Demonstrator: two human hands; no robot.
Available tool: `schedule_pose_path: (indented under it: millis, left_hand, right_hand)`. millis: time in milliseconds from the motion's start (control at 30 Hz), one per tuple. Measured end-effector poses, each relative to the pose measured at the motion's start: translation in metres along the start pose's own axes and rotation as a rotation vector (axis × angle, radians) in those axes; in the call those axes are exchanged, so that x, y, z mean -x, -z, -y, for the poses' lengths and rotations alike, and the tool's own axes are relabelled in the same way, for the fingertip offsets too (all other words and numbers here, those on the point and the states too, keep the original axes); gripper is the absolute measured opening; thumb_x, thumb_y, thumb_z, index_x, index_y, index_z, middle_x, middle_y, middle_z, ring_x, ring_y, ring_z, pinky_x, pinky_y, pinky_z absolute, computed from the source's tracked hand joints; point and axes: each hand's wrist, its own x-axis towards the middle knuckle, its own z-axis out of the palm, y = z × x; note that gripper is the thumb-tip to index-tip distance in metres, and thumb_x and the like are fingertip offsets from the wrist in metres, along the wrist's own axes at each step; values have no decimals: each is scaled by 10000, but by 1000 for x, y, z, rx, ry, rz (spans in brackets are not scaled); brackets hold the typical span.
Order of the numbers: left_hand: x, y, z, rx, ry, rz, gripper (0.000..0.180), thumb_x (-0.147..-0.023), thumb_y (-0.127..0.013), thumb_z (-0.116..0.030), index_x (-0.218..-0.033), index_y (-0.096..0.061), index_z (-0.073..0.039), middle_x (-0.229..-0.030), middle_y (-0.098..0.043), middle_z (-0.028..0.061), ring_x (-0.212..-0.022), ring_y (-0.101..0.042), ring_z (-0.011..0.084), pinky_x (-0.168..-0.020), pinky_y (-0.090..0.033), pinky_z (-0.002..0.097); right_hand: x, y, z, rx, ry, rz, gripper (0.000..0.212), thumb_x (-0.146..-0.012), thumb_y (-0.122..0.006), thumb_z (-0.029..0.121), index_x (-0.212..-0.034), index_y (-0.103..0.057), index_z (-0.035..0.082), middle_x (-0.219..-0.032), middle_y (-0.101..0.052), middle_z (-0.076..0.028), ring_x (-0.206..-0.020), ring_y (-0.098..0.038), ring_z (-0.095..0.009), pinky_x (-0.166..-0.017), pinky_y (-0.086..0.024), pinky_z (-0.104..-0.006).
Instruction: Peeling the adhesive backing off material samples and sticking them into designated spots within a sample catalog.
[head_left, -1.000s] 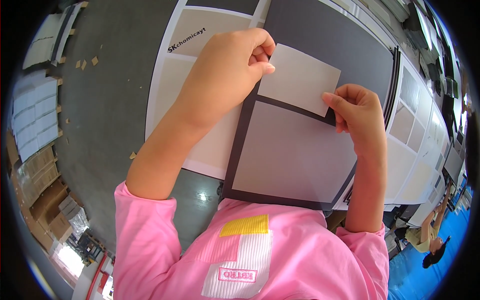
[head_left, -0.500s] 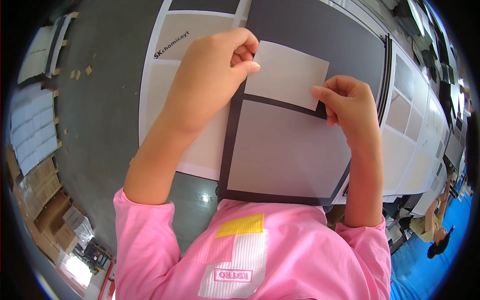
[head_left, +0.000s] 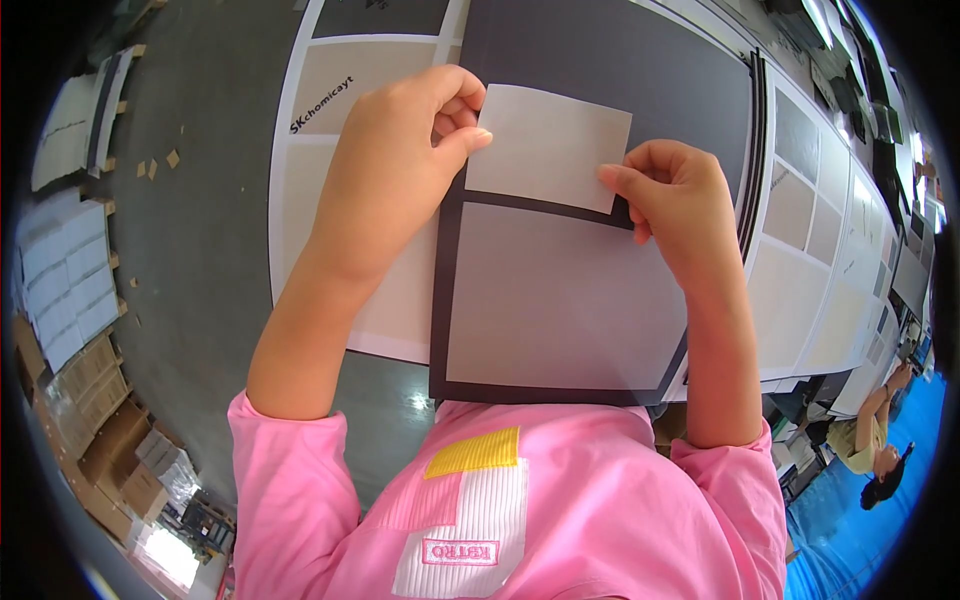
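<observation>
Between my two hands is a pale grey rectangular card (head_left: 547,148), lying over or just above a dark grey board (head_left: 600,45). My left hand (head_left: 425,130) pinches its left edge between thumb and fingers. At the card's lower right corner, my right hand (head_left: 668,190) grips it, thumb on top and the other fingers curled underneath. Below the card, a larger grey-mauve square panel (head_left: 565,298) sits on the same dark board, with a dark border around it. Whether the card touches the board is hard to tell.
Under the dark board's left side lies a white-edged sample board (head_left: 385,240) with beige and dark panels. More sample boards (head_left: 810,225) spread to the right. Stacked sheets on pallets (head_left: 65,265) and cardboard boxes (head_left: 100,410) line the far left. Another person (head_left: 868,440) works at the right.
The view has shifted slightly, so board, card and hands appear a little further left. Both hands keep the same hold on the card.
</observation>
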Motion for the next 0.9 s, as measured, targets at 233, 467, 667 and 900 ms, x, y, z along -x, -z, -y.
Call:
schedule_pose_path:
  millis: [233, 467, 667, 900]
  left_hand:
    - [1, -1, -3, -87, -15, -20, 186, -806, -732, -24, -956, -629, 17, -792, -666, 64, -746, -632, 142, -740, -507, 268]
    - [3, 1, -7, -261, -45, -15, 259, -819, -747, -80, -1015, -594, -10, -947, -650, 97, -940, -614, 269, -789, -501, 371]
    - [-2, 2, 11, -557, -78, -217, 672, -832, -763, -360, -1332, -445, -42, -1413, -409, 169, -1242, -464, 349, -1022, -420, 456]
    - [28, -74, -26, -733, -265, 125, 990, -876, -585, -613, -1565, -170, -35, -1643, -80, 174, -1497, -24, 454, -1185, -86, 592]
  right_hand:
    - [1, -2, 2, 35, 1, -18, 172, -849, -693, 128, -805, -651, -33, -635, -580, -17, -551, -502, -87, -517, -425, -265]
    - [6, 1, 0, 542, 192, -169, 364, -853, -715, 316, -748, -578, -4, -694, -628, -178, -685, -600, -386, -654, -474, -441]
    - [-24, 89, -48, 429, 120, -406, 311, -848, -730, 279, -808, -604, -2, -718, -610, -152, -700, -588, -300, -671, -463, -404]
    - [-94, 170, -35, 470, 329, -701, 311, -820, -720, 281, -956, -656, 9, -888, -678, -182, -822, -652, -331, -760, -496, -409]
